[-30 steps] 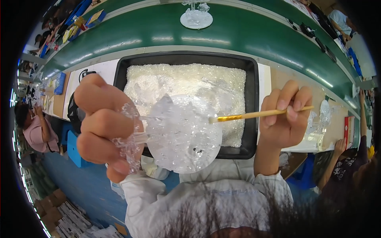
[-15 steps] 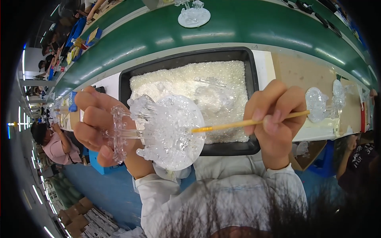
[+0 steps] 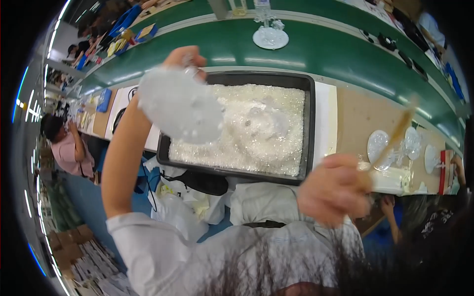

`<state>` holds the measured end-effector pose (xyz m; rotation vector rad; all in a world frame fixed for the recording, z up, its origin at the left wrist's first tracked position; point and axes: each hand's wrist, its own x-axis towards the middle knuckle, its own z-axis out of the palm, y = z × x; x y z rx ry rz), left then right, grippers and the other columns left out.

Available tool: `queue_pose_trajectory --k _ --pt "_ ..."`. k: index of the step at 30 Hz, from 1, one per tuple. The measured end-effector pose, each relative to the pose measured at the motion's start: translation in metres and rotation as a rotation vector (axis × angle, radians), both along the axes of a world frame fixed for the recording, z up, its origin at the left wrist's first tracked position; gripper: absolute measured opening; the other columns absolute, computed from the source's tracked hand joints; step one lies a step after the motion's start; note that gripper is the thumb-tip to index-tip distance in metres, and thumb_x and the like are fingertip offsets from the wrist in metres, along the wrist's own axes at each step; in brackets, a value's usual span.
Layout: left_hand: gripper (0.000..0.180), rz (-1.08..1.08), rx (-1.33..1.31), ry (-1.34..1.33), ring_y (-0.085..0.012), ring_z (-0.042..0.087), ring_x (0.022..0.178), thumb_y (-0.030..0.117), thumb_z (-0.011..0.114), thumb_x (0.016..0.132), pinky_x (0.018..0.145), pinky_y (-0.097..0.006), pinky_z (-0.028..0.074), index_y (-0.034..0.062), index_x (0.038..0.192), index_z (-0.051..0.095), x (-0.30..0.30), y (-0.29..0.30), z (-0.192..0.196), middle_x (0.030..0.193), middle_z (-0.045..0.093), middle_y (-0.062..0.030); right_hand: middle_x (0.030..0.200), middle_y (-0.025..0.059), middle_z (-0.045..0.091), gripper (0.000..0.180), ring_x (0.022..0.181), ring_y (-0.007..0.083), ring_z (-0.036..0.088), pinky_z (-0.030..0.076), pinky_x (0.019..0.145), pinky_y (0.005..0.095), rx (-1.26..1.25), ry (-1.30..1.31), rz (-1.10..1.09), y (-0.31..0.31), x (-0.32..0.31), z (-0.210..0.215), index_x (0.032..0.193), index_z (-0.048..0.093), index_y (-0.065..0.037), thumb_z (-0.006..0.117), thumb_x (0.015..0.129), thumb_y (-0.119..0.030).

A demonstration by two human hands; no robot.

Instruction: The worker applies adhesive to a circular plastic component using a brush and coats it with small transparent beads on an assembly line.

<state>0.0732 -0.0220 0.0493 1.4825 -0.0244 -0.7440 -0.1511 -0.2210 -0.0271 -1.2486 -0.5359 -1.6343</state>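
Note:
My left hand (image 3: 186, 55) is raised over the far left part of a black tray (image 3: 310, 123), closed on a clear ornament (image 3: 180, 106) whose round, frosted base is turned up toward me. The base hides most of what the fingers grip. Sparkling whitish granules (image 3: 232, 155) fill the tray, with a rounded hollow pressed into their right half. Right of the tray's near corner, my right hand (image 3: 335, 190) is blurred by motion, its fingers wrapped round a thin wooden paintbrush (image 3: 395, 135) that points up and to the right.
More clear ornaments (image 3: 379, 148) stand on brown board at the right, near a red strip (image 3: 442, 172). Another ornament (image 3: 270, 37) stands on the green surface (image 3: 222, 42) beyond the tray. A person in pink (image 3: 71, 153) sits at the left; another person's hand (image 3: 389, 209) shows at the lower right.
My left hand has moved away from me with the ornament, tilting it so its base's underside shows. My right hand has drawn the brush off the ornament and swung it rightward.

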Motion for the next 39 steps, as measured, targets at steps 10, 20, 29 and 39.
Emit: queue_pose_trajectory --k 10,20,29,39 --pt "0.033 -0.480 0.102 0.062 -0.0145 0.066 0.085 0.030 0.063 0.094 0.076 -0.028 0.054 0.0015 0.109 0.065 0.039 0.004 -0.040 0.098 0.069 -0.0098 0.092 0.0088 0.057 0.022 0.074 0.0235 0.056 0.047 0.057 0.0340 -1.212 0.219 0.029 -0.011 0.028 -0.005 0.076 0.058 -0.006 0.067 0.057 -0.013" --pt "0.022 -0.660 -0.255 -0.171 -0.0168 0.067 0.088 0.023 0.062 0.093 0.078 -0.033 0.055 0.0089 0.108 0.070 0.101 0.019 -0.103 0.101 0.070 -0.0056 0.080 0.0099 0.054 0.016 0.063 0.0260 0.057 0.049 0.053 0.0337 -0.788 -0.120 0.209 -0.003 0.008 0.007 0.072 0.055 -0.002 0.065 0.061 -0.010" --pt "0.021 -0.504 -0.008 0.266 -0.0214 0.069 0.087 0.018 0.065 0.090 0.080 -0.037 0.056 0.0069 0.107 0.070 0.081 -0.007 -0.087 0.099 0.071 -0.0076 0.078 0.0108 0.056 0.013 0.068 0.0256 0.060 0.049 0.052 0.0351 -1.061 0.184 0.230 -0.016 0.020 0.020 0.076 0.058 -0.002 0.067 0.067 -0.002" --pt "0.027 -0.352 0.666 -0.728 -0.0276 0.069 0.077 0.021 0.051 0.095 0.073 -0.045 0.054 -0.0019 0.096 0.065 0.060 -0.203 0.042 0.085 0.069 -0.0173 0.074 0.0072 0.061 0.013 0.057 0.0215 0.064 0.048 0.048 0.0281 -0.416 0.244 -0.233 -0.088 -0.030 -0.023 0.076 0.059 -0.004 0.058 0.072 0.008"
